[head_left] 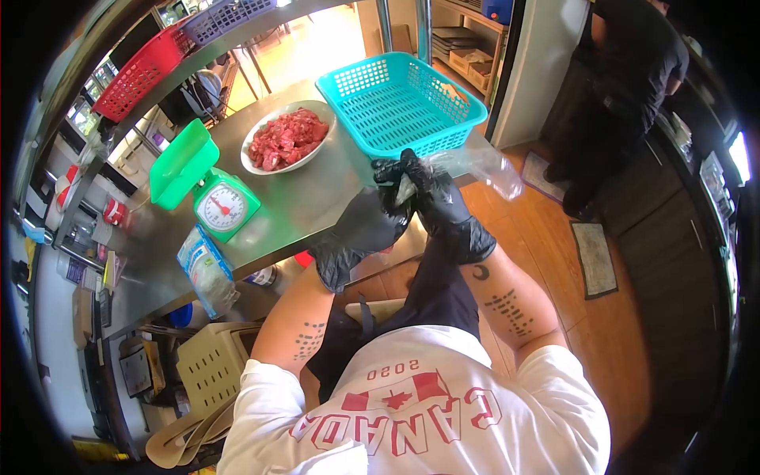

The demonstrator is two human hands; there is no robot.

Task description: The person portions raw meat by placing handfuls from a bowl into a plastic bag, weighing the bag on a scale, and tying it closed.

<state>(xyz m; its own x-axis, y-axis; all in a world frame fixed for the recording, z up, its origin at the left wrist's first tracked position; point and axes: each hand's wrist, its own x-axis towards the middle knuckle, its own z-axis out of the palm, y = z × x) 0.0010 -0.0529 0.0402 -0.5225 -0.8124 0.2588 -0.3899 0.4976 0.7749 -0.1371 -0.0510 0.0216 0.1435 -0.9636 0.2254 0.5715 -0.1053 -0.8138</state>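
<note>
Both my hands wear black gloves and meet in front of my chest, just off the steel table's edge. My left hand and my right hand pinch a clear plastic bag between their fingers. The bag's loose part trails to the right, above the floor. Past my hands sits a turquoise perforated basket. A white bowl heaped with red raw meat stands to its left. Farther left is a green dial scale with a tilted green pan.
A plastic packet with blue print lies at the front edge of the steel table. A red basket is on the shelf above. Beige plastic chairs stand lower left. Another person in dark clothes is at the right, by dark cabinets.
</note>
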